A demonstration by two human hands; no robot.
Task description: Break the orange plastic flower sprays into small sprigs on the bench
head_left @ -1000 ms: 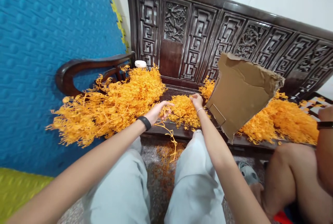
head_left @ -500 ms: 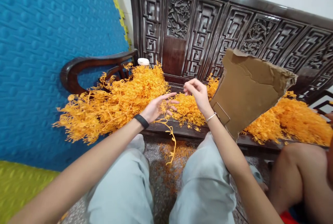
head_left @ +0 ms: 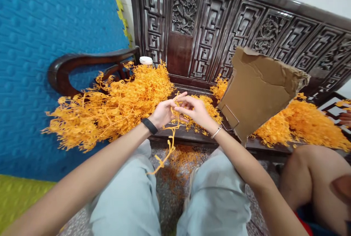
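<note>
Both hands meeting mid-scene over the near edge of the carved wooden bench (head_left: 192, 139); left hand (head_left: 164, 113) w/ a black wristband, fingers pinched shut on an orange plastic sprig (head_left: 168, 142); right hand (head_left: 196, 111) w/ a thin bracelet, fingers closed on the top end of that same sprig, touching the left thumb; sprig stem dangling down from the hands, past the bench edge, tip hanging between the knees above the floor (head_left: 170, 199), which has orange bits scattered on it.

Left of the hands: big heap of orange sprigs (head_left: 109, 108) spread on the bench seat & spilling over the curved armrest (head_left: 71, 69); white cap or lid (head_left: 146, 60) peeking out at the far side of the heap, can't tell what it belongs to; small flat pile (head_left: 204, 106) just behind the hands.

Right: torn cardboard sheet (head_left: 260, 89) standing tilted on the seat, just beside the right wrist; another orange heap (head_left: 304, 126) behind it, far right; another person's knee (head_left: 315, 177) near right corner.

Blue foam mat (head_left: 49, 23) on the left; pale trousers (head_left: 131, 199) at the bottom.
</note>
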